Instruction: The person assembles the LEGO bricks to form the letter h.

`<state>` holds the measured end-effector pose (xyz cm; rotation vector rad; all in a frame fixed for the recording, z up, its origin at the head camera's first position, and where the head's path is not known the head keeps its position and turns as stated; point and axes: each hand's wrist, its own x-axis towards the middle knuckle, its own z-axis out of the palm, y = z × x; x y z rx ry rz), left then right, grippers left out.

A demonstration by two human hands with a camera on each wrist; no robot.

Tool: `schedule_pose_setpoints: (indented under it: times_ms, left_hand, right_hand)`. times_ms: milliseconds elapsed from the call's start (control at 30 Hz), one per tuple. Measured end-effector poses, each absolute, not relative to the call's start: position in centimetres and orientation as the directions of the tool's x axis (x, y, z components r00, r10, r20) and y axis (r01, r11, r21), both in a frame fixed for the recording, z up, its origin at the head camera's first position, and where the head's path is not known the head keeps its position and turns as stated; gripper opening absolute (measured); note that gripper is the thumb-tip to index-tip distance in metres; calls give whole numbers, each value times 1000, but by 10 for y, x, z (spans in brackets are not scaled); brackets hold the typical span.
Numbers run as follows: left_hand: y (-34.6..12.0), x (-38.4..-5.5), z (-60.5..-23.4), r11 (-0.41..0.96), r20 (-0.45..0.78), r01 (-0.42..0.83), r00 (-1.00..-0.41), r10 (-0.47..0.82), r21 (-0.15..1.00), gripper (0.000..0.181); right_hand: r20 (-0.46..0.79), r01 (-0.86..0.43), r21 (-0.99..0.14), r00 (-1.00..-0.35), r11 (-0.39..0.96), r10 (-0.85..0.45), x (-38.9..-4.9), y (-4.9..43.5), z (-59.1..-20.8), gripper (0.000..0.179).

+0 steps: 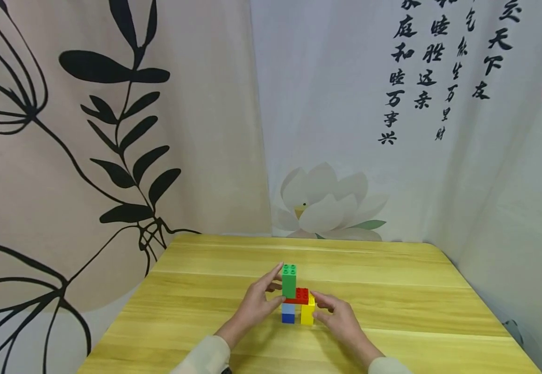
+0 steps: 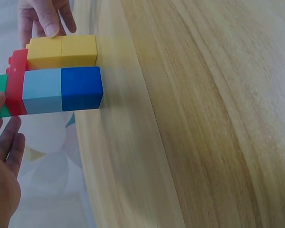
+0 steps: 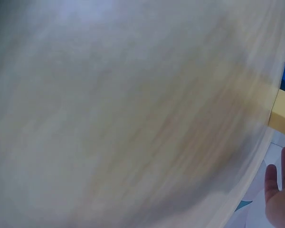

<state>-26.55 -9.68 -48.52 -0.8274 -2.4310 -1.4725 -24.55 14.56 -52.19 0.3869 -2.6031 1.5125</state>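
Note:
A small structure of toy building bricks stands on the table [image 1: 392, 291]. A tall green brick [image 1: 289, 283] rises upright from the left end of a flat red brick [image 1: 302, 295]. Under that end sit a light blue brick [image 2: 42, 91] and a dark blue brick [image 2: 81, 88]; yellow bricks [image 1: 307, 314] support the right end. My left hand [image 1: 256, 300] has its thumb at the foot of the green brick, its extended fingers along the left side. On the right, my right hand [image 1: 341, 318] touches the yellow bricks with thumb and index finger, other fingers loose [image 3: 281, 204].
Behind the table hangs a printed curtain [image 1: 215, 156] with plant drawings, a lotus and dark lettering. The table's far edge runs in front of it. Pale fabric [image 1: 514, 234] also borders the right side.

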Motion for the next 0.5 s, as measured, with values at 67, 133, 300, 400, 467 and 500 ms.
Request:
schedule_pose_setpoints:
  times_ms: [67,133,300,400,467,500]
  left_hand:
    - [-97,-266,-485,352,425,546,-828,366,760,87]
    - [-97,-267,-484,353,422,546,-828,370,760,86]
    - [-96,-271,-481,334,371,497,-850,374,801,84]
    - [-96,-275,-480,319,330,452,-869,370,833,83]
    - [-95,-278,-479,310,305,423,-880,363,852,83]
    - [-95,-279,-479,305,290,404,-888,358,862,82]
  right_hand:
    - [212,-264,-841,-964,472,-162,-245,145,-521,47]
    - [202,-254,-844,-966,471,-159,-245,144,-521,47]
    - [169,-227,-861,-972,456,-166,-245,144,-518,48]
    - [156,-220,-871,-972,440,-178,-246,144,-517,48]
    - [156,-221,-877,-971,427,-181,-247,144,-517,48]
    - [156,-219,-880,-971,421,-179,-247,144,-518,48]
